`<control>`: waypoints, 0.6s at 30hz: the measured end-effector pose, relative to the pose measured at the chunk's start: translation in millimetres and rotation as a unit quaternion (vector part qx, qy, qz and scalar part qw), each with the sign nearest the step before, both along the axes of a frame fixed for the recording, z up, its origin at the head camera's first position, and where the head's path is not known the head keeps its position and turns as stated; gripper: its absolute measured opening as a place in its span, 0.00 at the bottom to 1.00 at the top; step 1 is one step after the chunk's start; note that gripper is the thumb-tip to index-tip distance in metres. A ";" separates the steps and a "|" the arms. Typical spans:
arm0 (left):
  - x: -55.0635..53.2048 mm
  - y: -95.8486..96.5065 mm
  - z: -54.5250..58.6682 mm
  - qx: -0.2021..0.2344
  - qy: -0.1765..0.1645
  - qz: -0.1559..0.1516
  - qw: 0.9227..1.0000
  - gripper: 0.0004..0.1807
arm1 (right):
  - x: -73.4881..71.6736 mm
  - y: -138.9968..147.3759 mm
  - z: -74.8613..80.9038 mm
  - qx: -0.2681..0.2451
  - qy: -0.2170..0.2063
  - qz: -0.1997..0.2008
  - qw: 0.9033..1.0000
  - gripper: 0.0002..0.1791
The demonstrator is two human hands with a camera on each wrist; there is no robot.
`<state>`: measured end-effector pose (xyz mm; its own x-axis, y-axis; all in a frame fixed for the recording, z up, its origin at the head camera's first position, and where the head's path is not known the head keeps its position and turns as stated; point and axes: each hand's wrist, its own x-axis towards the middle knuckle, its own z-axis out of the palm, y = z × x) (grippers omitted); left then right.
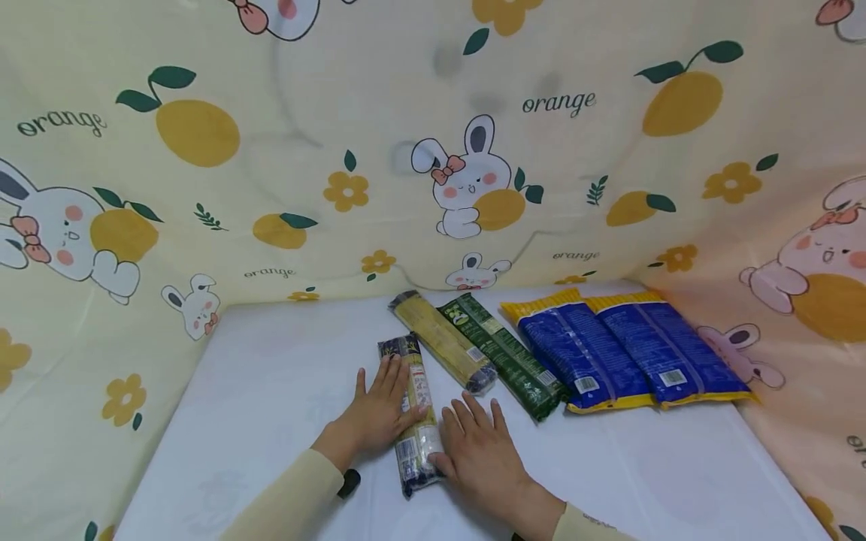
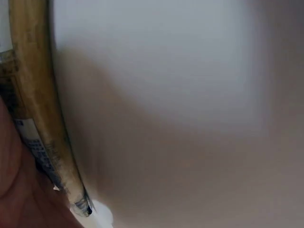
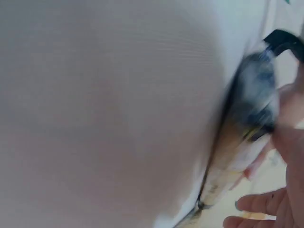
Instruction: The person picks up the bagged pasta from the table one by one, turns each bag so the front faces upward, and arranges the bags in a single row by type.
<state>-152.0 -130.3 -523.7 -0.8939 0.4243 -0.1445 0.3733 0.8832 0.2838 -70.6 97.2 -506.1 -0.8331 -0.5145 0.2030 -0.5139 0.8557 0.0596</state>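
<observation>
A long clear packet (image 1: 418, 443) of yellow sticks, which look like dried noodles, lies on the table with dark printed ends. My left hand (image 1: 377, 415) rests on it, fingers extended across its upper half and thumb across its middle. To its right, my right hand (image 1: 483, 460) lies with straight, spread fingers, its thumb at the packet's near end. In the left wrist view the packet (image 2: 38, 71) runs down the left edge. The right wrist view shows the packet (image 3: 251, 95) blurred, with fingers beside it.
Behind my hands lie a similar yellow packet (image 1: 440, 338) and a green packet (image 1: 507, 357), both slanted. Two blue-and-yellow bags (image 1: 582, 353) sit side by side at the right. A printed cloth (image 1: 379, 98) stands behind the white table (image 1: 284, 376).
</observation>
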 end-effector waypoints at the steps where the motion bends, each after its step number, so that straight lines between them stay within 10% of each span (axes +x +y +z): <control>1: 5.5 0.8 -0.5 0.004 0.002 -0.010 1.000 0.51 | 1.8 1.9 -1.4 0.000 0.006 -0.001 1.000 0.36; 10: 20.3 -1.0 2.7 0.015 0.043 -0.019 0.999 0.46 | 14.8 4.8 -11.2 -0.022 -0.012 -0.001 1.000 0.48; 18: -28.7 15.4 20.6 -0.009 0.149 0.017 0.989 0.28 | 15.6 11.3 -13.0 0.010 0.006 -0.009 1.000 0.47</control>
<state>-180.7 -114.9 -503.1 -0.9114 0.3936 0.1202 0.4086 0.9005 0.1491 -55.0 108.6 -519.1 -0.8397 -0.5042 0.2018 -0.4983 0.8630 0.0830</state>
